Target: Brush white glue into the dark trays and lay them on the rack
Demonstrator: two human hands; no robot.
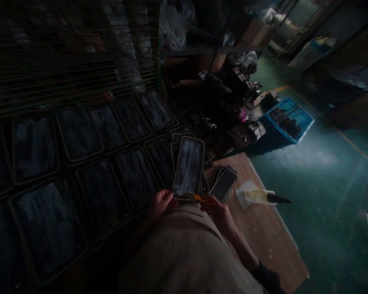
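A dark rectangular panel (188,165) with a pale rim and whitish streaks lies in front of me, tilted slightly. At its lower left corner, the fingers of my left hand (162,203) pinch the edge. My right hand (217,209) is closed around the orange handle of a brush (199,198), whose tip touches the near end of the panel. Just right of that panel, a small stack of plain dark panels (223,183) rests on the wooden board (257,237). A cream bottle with a long black nozzle (260,197) lies on a white sheet (243,192).
Several streaked panels (46,224) lie in rows on the left. Behind them rises a wire rack (135,87). A blue crate (303,118) holding dark parts stands on the green floor (334,196), beside piled dark blocks (254,130). The picture is dim.
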